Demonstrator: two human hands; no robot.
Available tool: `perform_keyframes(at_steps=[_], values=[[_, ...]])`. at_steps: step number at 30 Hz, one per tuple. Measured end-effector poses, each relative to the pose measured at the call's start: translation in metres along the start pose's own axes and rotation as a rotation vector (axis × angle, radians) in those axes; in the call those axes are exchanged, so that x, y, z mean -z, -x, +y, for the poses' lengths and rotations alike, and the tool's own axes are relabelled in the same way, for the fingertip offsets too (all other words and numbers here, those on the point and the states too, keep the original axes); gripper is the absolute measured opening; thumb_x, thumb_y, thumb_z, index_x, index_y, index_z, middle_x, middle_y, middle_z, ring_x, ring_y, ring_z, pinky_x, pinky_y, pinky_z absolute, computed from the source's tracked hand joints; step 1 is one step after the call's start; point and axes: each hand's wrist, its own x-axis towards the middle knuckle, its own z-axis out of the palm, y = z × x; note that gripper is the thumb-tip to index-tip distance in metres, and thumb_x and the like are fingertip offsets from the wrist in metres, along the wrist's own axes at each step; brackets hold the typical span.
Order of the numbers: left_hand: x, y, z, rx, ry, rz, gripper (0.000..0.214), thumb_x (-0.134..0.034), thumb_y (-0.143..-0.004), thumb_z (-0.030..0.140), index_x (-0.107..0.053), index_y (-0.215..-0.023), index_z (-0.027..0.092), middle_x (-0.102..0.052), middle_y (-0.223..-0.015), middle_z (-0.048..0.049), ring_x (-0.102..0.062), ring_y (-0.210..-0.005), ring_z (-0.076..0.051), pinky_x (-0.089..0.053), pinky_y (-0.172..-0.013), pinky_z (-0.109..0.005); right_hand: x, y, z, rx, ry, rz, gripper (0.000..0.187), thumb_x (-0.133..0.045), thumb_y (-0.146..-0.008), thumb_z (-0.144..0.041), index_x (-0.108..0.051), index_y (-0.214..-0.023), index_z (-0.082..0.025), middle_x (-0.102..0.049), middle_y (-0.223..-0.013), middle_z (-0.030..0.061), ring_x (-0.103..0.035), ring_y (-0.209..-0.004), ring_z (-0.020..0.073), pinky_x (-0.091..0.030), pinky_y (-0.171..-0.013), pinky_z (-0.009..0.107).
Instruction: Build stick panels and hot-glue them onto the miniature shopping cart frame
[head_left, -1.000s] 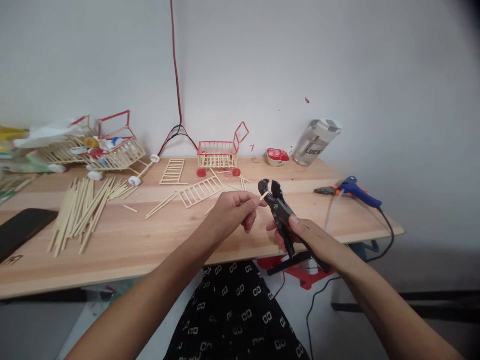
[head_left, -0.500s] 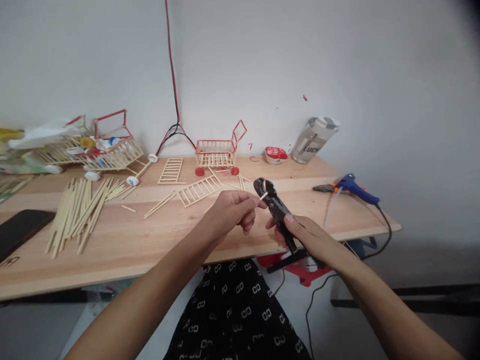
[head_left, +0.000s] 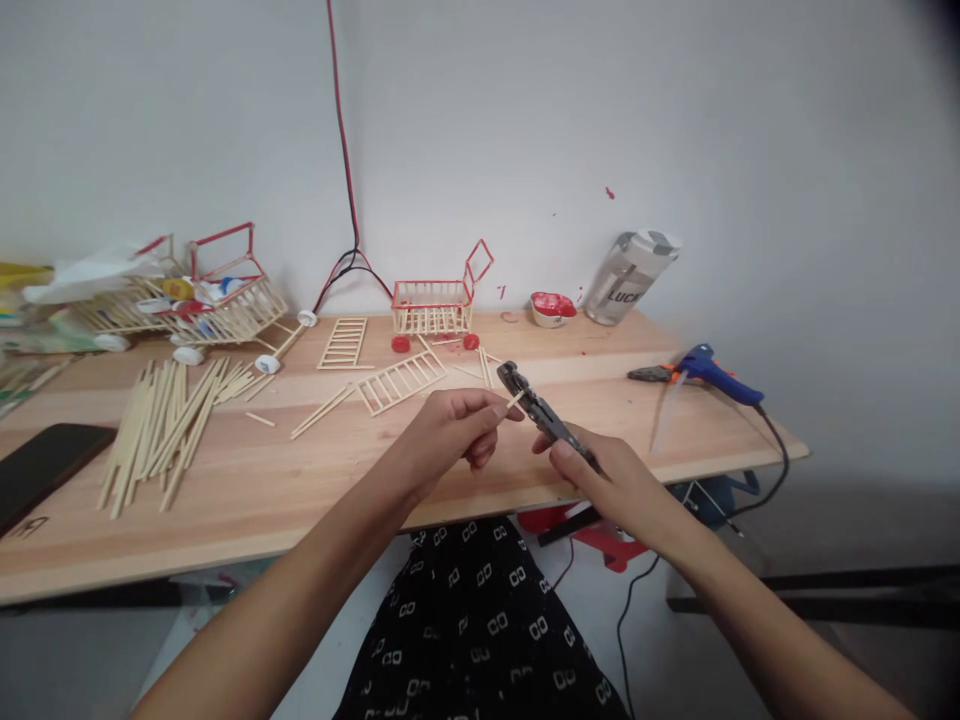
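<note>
Between thumb and forefinger, my left hand pinches a short wooden stick. The stick's tip touches the jaws of a black hand cutter; whether it sits between the blades I cannot tell. Wrapped round the cutter's handles is my right hand, just right of the left one above the table's front edge. Behind my hands lie a ladder-like stick panel and a few loose sticks. A small stick cart with a red rim and red wheels stands farther back.
Loose sticks are heaped at left beside a phone. Carts with white wheels stand behind them. Another panel, a red-stained bowl and a jar are near the wall. A glue gun and pliers lie right.
My right hand has squeezed the cutter's handles together and the cutter has turned, its jaws now narrower. My left hand still pinches the stick at nearly the same spot.
</note>
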Motion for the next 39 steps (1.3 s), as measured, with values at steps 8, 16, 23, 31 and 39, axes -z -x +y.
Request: perform_keyframes(at_steps=[8,16,23,31,39], values=[[0.006,0.009,-0.007,-0.036,-0.03,0.033,0.027,-0.065,-0.081,0.031,-0.068,-0.099,0.011,-0.05,-0.053,0.0041,-0.047,-0.049,-0.007,-0.039,-0.046,-0.019,-0.006,0.002,-0.007,0.027,0.183,0.125,0.039,-0.045,-0.089,-0.054,-0.058,-0.104,-0.02,-0.063,-0.085,0.0057,-0.055,-0.075,0.0203,-0.038,-0.067,0.033],[0.003,0.012,-0.005,-0.096,-0.107,0.081,0.016,-0.064,-0.081,0.028,-0.067,-0.081,0.013,-0.062,-0.075,-0.0013,-0.041,-0.042,-0.002,-0.031,-0.039,-0.018,-0.009,0.005,-0.005,0.017,0.22,0.128,0.04,-0.046,-0.088,-0.056,-0.057,-0.103,-0.02,-0.063,-0.086,0.0059,-0.056,-0.077,0.021,-0.038,-0.067,0.032],[-0.001,0.017,-0.005,-0.093,-0.129,0.139,0.015,-0.066,-0.08,0.028,-0.069,-0.08,0.013,-0.061,-0.07,-0.0004,-0.039,-0.042,-0.002,-0.03,-0.039,-0.018,-0.012,0.01,-0.008,0.006,0.213,0.137,0.036,-0.046,-0.088,-0.055,-0.054,-0.089,-0.021,-0.06,-0.074,0.003,-0.053,-0.067,0.0178,-0.035,-0.06,0.03],[0.001,0.019,-0.009,-0.102,-0.125,0.181,0.017,-0.068,-0.078,0.029,-0.072,-0.084,0.013,-0.061,-0.064,-0.0011,-0.033,-0.043,-0.002,-0.024,-0.039,-0.018,-0.017,0.009,-0.008,0.029,0.195,0.151,0.036,-0.048,-0.087,-0.055,-0.05,-0.078,-0.021,-0.055,-0.065,0.0005,-0.048,-0.06,0.0149,-0.032,-0.056,0.028],[0.001,0.018,-0.013,-0.102,-0.15,0.207,0.022,-0.067,-0.077,0.027,-0.073,-0.094,0.014,-0.064,-0.07,-0.0028,-0.034,-0.042,-0.002,-0.024,-0.039,-0.019,-0.021,0.009,-0.004,0.049,0.175,0.17,0.035,-0.045,-0.09,-0.05,-0.045,-0.07,-0.021,-0.048,-0.057,-0.0019,-0.041,-0.053,0.012,-0.029,-0.053,0.026]])
